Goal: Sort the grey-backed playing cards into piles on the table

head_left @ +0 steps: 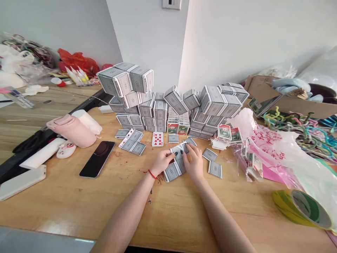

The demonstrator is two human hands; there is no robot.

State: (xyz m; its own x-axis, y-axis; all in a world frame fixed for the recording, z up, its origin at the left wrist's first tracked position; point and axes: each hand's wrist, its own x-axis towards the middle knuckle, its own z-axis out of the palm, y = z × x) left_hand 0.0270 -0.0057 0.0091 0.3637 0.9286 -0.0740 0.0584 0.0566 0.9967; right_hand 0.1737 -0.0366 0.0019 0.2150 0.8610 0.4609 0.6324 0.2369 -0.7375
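Observation:
Both hands work over a piece made of joined playing cards [172, 171] with grey patterned backs, low above the wooden table. My left hand [162, 161] pinches the upper left of the piece, thumb on top. My right hand [194, 161] grips its right side, fingers bent over the edge. How the cards interlock under my fingers is partly hidden. Close by lie loose playing cards [215, 169] on the right and a ten of hearts [157, 139] face up. Left of that rests a small spread of cards [134, 143].
Stacked card cubes [126, 82] rise along the back, with more card cubes [221, 100] to the right. A phone [97, 159] and a pink bottle [75, 131] lie left. Card boxes [225, 133], plastic bags [273, 147] and a tape roll [301, 208] occupy the right.

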